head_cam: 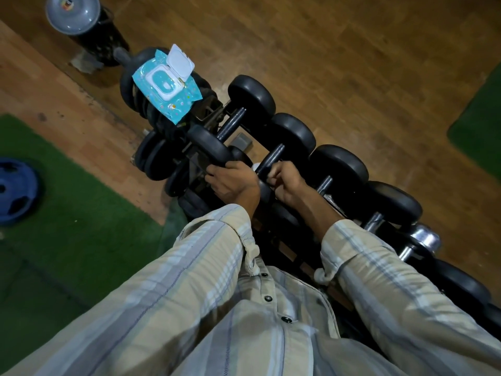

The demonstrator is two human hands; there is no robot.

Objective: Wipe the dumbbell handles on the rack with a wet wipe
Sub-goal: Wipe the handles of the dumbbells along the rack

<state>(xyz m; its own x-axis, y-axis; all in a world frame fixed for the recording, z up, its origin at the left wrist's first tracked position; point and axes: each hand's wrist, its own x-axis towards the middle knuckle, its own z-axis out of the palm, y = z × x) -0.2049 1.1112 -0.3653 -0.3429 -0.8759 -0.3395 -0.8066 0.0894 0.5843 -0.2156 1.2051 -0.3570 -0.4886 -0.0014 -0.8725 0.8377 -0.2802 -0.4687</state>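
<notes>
- The right hand [286, 183] curls round the dark metal handle [271, 158] of the second black round-ended dumbbell, a white wet wipe [255, 166] just showing at its ten o'clock.
- The left hand [230, 180] grips that dumbbell's near end.
- The teal wipe packet [166, 88], lid open, lies at eleven o'clock.
- Judging by position, the handles toward four o'clock remain unwiped.

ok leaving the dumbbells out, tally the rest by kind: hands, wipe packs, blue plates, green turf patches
hands: 2 (left hand on a dumbbell head, right hand round a dumbbell handle)
wipe pack: 1
blue plate: 1
green turf patches: 2
total: 6
</notes>
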